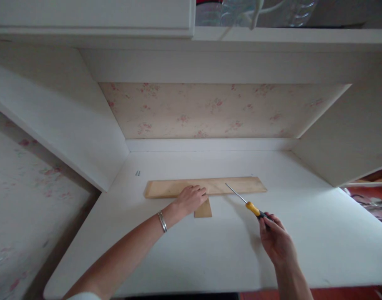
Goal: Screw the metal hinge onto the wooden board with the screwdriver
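A long light wooden board (pixel 234 185) lies flat across the white desk surface (pixel 191 254), with a short wooden piece (pixel 204 210) sticking out from under its near edge. My left hand (pixel 190 200) rests palm down on the board near its middle, fingers closed over the edge, a silver bracelet on the wrist. My right hand (pixel 275 237) grips a screwdriver (pixel 245 201) with a yellow and black handle. Its thin metal shaft points up and left, and the tip sits over the board to the right of my left hand.
Two small screws (pixel 137 172) lie near the left back corner of the desk. White side panels and a floral back panel (pixel 209 110) enclose the desk alcove. A shelf above holds clear glassware (pixel 237 12). Floral wallpaper runs along the left.
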{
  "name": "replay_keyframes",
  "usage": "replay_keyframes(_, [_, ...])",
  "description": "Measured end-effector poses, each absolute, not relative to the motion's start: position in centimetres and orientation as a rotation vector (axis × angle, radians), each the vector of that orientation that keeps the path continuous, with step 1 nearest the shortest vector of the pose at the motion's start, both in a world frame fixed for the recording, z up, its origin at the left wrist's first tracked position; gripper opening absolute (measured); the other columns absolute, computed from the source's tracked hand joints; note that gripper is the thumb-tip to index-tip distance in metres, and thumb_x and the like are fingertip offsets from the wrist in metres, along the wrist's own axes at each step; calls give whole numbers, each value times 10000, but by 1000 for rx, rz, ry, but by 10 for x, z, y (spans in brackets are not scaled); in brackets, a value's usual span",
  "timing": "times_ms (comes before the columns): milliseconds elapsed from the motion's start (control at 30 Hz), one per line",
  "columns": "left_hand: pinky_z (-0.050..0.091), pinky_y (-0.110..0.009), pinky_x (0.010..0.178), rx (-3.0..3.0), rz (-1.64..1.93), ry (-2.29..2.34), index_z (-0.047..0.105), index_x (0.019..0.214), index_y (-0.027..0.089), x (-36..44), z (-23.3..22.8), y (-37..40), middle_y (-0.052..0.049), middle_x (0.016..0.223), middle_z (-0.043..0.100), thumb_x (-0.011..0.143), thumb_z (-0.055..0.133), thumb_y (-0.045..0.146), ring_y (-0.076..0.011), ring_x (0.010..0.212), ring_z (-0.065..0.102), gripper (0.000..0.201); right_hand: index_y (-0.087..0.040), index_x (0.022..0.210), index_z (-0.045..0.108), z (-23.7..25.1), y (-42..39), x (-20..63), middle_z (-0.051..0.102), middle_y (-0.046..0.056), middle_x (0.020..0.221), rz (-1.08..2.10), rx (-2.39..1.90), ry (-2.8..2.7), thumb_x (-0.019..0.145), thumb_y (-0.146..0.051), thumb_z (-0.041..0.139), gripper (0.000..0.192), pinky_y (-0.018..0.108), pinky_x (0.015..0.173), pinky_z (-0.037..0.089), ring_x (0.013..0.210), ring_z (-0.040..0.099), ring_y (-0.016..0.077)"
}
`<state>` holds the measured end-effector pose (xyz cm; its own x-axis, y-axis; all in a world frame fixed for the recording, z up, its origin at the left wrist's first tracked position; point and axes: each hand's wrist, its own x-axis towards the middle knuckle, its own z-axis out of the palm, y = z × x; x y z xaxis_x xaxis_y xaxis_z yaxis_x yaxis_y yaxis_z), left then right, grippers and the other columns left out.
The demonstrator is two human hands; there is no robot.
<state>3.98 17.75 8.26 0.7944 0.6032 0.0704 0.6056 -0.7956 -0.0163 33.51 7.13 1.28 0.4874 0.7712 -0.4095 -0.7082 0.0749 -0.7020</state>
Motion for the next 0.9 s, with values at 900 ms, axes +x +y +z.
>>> replay_keyframes(900, [483,-290,656,-2860,-71,-1011,583,901,146,52,65,196,-81,878,602,924,383,180,-175,749,600,204,-198,796,634,14,53,322,577,-31,1015,1154,-1035,-242,543,-118,834,332,105,736,531,1010,604,168])
